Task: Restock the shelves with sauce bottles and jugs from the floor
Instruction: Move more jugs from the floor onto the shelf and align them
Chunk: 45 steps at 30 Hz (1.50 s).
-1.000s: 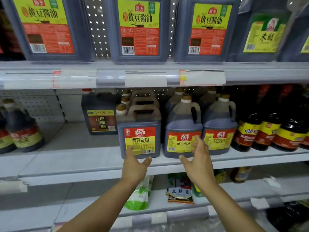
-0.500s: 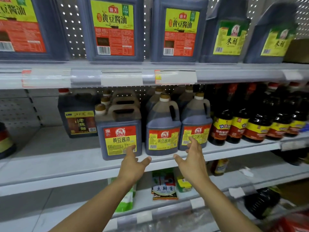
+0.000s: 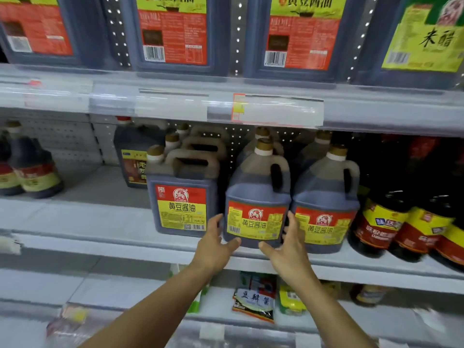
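A round soy sauce jug (image 3: 256,187) with a red and yellow label stands at the front edge of the middle shelf (image 3: 100,237). My left hand (image 3: 216,243) lies against its lower left side and my right hand (image 3: 288,244) against its lower right side. The fingers of both run straight up the sides and the thumbs point inward below the label. A square jug (image 3: 180,209) of the same brand stands just left, and a matching round jug (image 3: 326,197) just right. More jugs stand behind them.
Large rectangular jugs (image 3: 173,33) fill the top shelf. Dark bottles (image 3: 384,222) crowd the middle shelf at right, a dark vinegar jug (image 3: 130,156) and two small bottles (image 3: 35,172) stand at left with bare shelf between. Sauce packets (image 3: 253,302) lie on the lower shelf.
Both hands have moved forward and closed in from open air onto the two sides of the middle round jug. The view has moved closer to the shelf.
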Motion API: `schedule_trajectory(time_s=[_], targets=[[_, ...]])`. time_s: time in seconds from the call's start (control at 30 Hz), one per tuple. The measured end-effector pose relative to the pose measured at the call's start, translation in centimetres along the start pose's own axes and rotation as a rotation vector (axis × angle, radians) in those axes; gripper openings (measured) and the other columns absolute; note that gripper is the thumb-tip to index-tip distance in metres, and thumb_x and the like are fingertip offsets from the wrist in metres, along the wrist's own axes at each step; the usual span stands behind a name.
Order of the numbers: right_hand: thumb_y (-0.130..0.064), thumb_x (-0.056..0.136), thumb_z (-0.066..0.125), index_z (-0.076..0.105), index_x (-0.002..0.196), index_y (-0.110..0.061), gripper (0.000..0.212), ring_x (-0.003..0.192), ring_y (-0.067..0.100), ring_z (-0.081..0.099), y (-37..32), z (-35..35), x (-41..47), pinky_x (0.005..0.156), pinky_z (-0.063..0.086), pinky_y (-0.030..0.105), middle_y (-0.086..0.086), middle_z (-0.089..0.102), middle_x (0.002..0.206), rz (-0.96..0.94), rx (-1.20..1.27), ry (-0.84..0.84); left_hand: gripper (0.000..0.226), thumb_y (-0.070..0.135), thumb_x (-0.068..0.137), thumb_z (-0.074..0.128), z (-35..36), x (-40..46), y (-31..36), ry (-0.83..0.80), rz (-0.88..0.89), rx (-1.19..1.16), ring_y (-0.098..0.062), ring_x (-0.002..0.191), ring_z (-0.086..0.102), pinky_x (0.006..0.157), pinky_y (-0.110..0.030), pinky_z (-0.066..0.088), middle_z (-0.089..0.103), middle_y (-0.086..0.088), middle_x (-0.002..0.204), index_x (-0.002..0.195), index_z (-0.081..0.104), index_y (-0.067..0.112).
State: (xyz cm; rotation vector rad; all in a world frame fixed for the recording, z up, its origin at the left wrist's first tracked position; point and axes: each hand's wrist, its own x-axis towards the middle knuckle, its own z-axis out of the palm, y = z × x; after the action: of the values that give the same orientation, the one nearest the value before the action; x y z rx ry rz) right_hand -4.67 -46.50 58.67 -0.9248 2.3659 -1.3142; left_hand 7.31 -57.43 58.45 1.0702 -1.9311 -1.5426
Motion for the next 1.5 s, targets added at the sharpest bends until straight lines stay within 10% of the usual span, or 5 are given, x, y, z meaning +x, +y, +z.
schedule_trajectory(time_s=[0.37, 0.97, 1.2, 1.5], targets=[[-0.012, 0.076, 0.074, 0.014, 0.140, -0.030, 0.089, 0.099, 0.010, 0.041, 0.3, -0.4, 0.8, 0.082, 0.039, 0.025, 0.002, 0.028, 0.137, -0.041, 0.008, -0.011, 0.074, 0.024, 0.083, 0.070, 1.9, 1.5, -0.3, 0.135, 0.019, 0.025, -0.019, 0.118, 0.054, 0.104, -0.045, 0.043, 0.060, 0.003, 0.128, 0.143, 0.029, 0.031], [-0.008, 0.079, 0.071, 0.030, 0.133, -0.027, 0.070, 0.114, 0.016, 0.047, 1.2, -2.4, 1.3, 0.091, 0.043, 0.027, 0.000, 0.043, 0.121, -0.008, 0.096, -0.131, 0.080, 0.015, 0.084, 0.068, 3.7, 0.4, 0.7, 0.182, 0.047, 0.064, -0.023, 0.119, 0.053, 0.099, -0.036, 0.041, 0.056, 0.000, 0.128, 0.147, 0.019, 0.018], [-0.006, 0.079, 0.071, 0.043, 0.114, -0.018, 0.047, 0.101, 0.018, 0.057, 1.4, -7.0, 1.2, 0.084, 0.048, 0.029, 0.002, 0.052, 0.112, -0.032, 0.157, 0.363, 0.061, 0.014, 0.082, 0.071, 7.2, -2.0, 2.8, 0.126, 0.107, 0.047, -0.025, 0.117, 0.049, 0.101, -0.041, 0.043, 0.038, -0.006, 0.129, 0.128, 0.031, 0.015], [-0.039, 0.090, 0.057, 0.031, 0.140, -0.022, 0.060, 0.127, 0.027, 0.045, 3.1, -11.3, 4.9, 0.101, 0.044, 0.049, 0.006, 0.039, 0.142, 0.076, 0.210, 0.383, 0.060, 0.014, 0.087, 0.065, 10.0, -1.1, 9.4, -0.013, 0.416, 0.148, -0.004, 0.121, 0.045, 0.097, -0.019, 0.039, 0.048, 0.009, 0.133, 0.139, 0.036, 0.020]])
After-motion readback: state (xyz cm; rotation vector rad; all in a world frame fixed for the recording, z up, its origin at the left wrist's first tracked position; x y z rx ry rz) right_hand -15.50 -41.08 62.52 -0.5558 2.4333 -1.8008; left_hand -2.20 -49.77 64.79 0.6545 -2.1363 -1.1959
